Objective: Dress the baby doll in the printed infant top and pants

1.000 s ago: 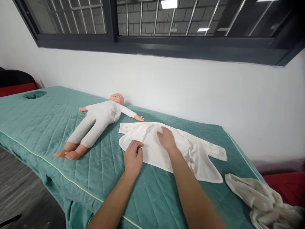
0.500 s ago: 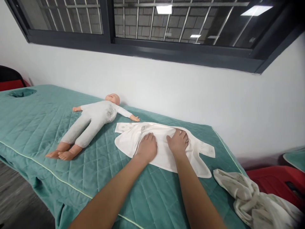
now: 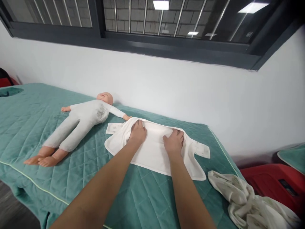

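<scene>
A white long-sleeved baby shirt (image 3: 152, 149) lies spread on the bed with its front flaps turned outward. My left hand (image 3: 138, 132) is at its left flap, fingers curled at the cloth near the collar edge and the tips partly hidden by it. On the right side of the shirt, my right hand (image 3: 173, 140) rests palm down, thumb held away from the fingers, which reach the edge of the right flap. A baby doll (image 3: 82, 111) in a whitish suit lies on its back to the left, one hand close to the shirt's top edge.
A green quilted cover (image 3: 140, 197) lies over the bed. Crumpled pale cloth (image 3: 247, 197) lies at the right corner, beside a red chair (image 3: 271, 179). Behind the bed stands a white wall (image 3: 166, 86) under a dark-framed window (image 3: 147, 44).
My left hand has moved up and left to the collar edge, and the left flap is folded farther outward. More of the shirt's inside shows. The view has shifted slightly right.
</scene>
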`<state>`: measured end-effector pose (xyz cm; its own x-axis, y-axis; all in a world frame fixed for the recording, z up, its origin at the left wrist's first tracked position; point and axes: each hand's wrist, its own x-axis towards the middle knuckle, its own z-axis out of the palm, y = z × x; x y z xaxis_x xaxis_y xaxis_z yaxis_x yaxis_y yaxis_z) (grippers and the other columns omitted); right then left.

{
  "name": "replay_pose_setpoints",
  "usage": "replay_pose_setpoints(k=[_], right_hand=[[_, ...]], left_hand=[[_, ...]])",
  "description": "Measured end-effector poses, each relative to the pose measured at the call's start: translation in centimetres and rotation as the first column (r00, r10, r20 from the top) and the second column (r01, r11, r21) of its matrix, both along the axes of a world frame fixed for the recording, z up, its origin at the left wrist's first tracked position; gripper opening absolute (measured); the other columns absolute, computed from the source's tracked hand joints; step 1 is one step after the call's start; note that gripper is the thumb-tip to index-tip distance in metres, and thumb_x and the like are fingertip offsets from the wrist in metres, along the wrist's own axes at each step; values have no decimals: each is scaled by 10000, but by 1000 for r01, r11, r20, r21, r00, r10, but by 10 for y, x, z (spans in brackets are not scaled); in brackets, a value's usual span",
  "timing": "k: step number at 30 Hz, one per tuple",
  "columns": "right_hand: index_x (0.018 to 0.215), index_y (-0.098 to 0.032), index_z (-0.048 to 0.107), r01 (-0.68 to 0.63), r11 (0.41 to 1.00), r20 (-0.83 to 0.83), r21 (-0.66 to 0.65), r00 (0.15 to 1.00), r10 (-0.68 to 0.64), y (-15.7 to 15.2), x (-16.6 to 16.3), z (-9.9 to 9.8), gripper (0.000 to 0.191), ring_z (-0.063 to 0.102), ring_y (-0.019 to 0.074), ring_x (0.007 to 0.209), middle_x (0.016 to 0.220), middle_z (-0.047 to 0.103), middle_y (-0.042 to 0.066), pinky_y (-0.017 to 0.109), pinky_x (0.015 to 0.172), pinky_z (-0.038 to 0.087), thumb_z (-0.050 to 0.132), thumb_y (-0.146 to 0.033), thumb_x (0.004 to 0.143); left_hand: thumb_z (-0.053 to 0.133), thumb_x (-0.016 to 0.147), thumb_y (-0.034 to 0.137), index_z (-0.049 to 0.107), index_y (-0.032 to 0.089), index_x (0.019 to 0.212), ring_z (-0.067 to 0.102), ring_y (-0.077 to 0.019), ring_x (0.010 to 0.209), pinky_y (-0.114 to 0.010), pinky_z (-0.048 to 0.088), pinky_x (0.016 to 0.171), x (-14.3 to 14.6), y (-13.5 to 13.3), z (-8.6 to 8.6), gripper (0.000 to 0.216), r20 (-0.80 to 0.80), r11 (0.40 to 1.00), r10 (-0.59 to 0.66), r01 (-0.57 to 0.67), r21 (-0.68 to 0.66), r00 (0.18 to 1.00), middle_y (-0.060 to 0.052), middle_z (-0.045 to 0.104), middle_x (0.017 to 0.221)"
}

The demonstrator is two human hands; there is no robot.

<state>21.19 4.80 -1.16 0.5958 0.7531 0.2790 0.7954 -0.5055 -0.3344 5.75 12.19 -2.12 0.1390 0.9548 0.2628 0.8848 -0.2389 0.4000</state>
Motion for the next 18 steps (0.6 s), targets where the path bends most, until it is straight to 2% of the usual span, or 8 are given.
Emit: replay_pose_setpoints(k=[4, 9, 14, 16, 18], right_hand=[[1395, -102, 422, -44, 999, 1, -13, 999, 44, 1, 1, -2, 554, 446, 350, 1291, 1371, 419, 220, 406, 1080, 324, 505, -302, 885], [1333, -46, 481, -106, 994, 12, -31, 994, 107, 2, 0, -2, 477, 485, 334, 1263, 1338, 486, 233, 368, 1069, 341, 448, -244, 900], [1264, -21, 538, -118, 992, 52, -46, 991, 120, -2, -8, -2, 433, 518, 358, 1212, 1285, 537, 259, 409, 1045, 362, 434, -233, 900], [1232, -16, 563, -136, 989, 75, -51, 987, 140, -6, -15, -3, 417, 483, 380, 1259, 1300, 535, 275, 444, 1068, 338, 434, -235, 903], [1226, -3, 573, -170, 984, 95, -53, 980, 175, -12, -25, -4, 415, 425, 397, 1323, 1348, 514, 292, 480, 1105, 291, 435, -227, 904]], left_hand=[[378, 954, 274, 472, 83, 1291, 503, -322, 1259, -426, 380, 1064, 0, 0, -2, 398, 7, 1000, 16, -16, -12, 1000, -224, 536, 1307], [383, 963, 247, 546, 8, 1216, 535, -338, 1229, -451, 390, 1048, 4, 2, -6, 384, -20, 1000, 16, -16, -18, 1000, -283, 577, 1215], [383, 946, 161, 601, -32, 1189, 566, -334, 1208, -455, 394, 1052, 6, -4, -9, 379, -59, 999, -40, 39, -27, 997, -302, 613, 1192], [364, 945, 147, 595, -38, 1226, 560, -323, 1227, -442, 396, 1060, 6, -12, -9, 408, -67, 998, -59, 57, -33, 996, -302, 607, 1234], [340, 954, 161, 522, -74, 1318, 506, -327, 1300, -438, 366, 1099, 5, -25, -8, 471, -70, 998, -50, 48, -28, 996, -324, 547, 1332]])
